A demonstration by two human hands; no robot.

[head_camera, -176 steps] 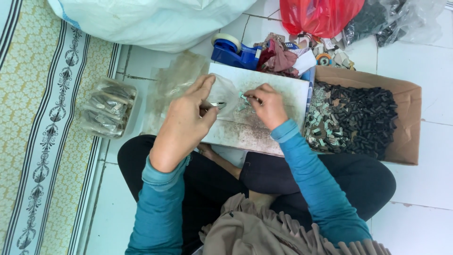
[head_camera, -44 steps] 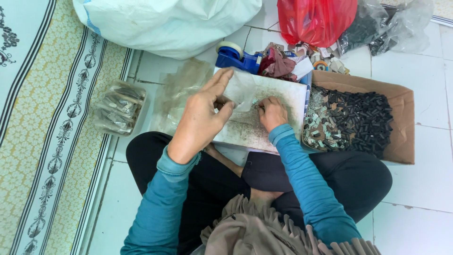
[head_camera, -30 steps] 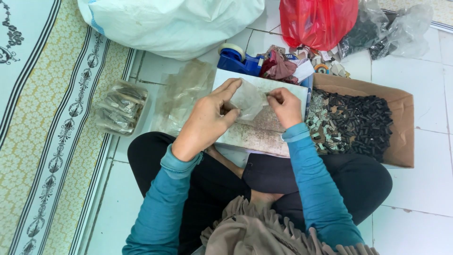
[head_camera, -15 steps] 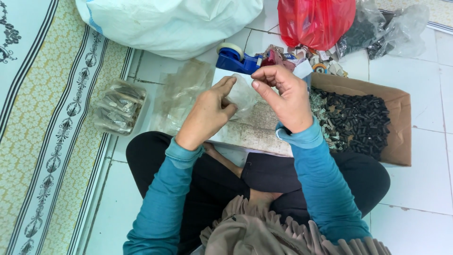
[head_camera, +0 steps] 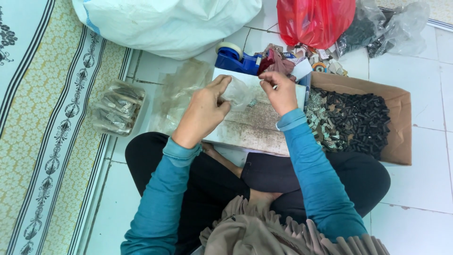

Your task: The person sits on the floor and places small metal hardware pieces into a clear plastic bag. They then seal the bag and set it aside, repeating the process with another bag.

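So the small clear plastic bag (head_camera: pixel 239 92) was held up between both hands, just above the far edge of the stained white board (head_camera: pixel 257 130) that was laid across the lap. The left hand (head_camera: pixel 204 109) was pinched shut on the bag's near-left side, thumb and fingers closed on the film, with the bag lying at about 2 o'clock from its knuckles. The right hand (head_camera: pixel 279 90) was closed too, fingertips pinched together at the bag's right edge, so the bag sat at roughly 9 o'clock from it. Whether anything small was caught in that right pinch couldn't be told, too tiny and partly hidden.

The bag's long axis ran pretty much 9-to-3, stretched between the two pinches, and both hands were touching it, so neither could really be called nearer.

Around it: a cardboard box (head_camera: pixel 398 127) of small black parts (head_camera: pixel 361 123) and some silvery bits was parked at 3 o'clock of the board, just beside the right forearm. A blue tape dispenser (head_camera: pixel 234 57) was seen at 12 o'clock, beyond the board. A pile of filled clear packets (head_camera: pixel 118 107) was left on the tiled floor (head_camera: pixel 415 189) at 9 o'clock, well apart from the left hand, with a red plastic bag (head_camera: pixel 314 21) far off at 1 o'clock.
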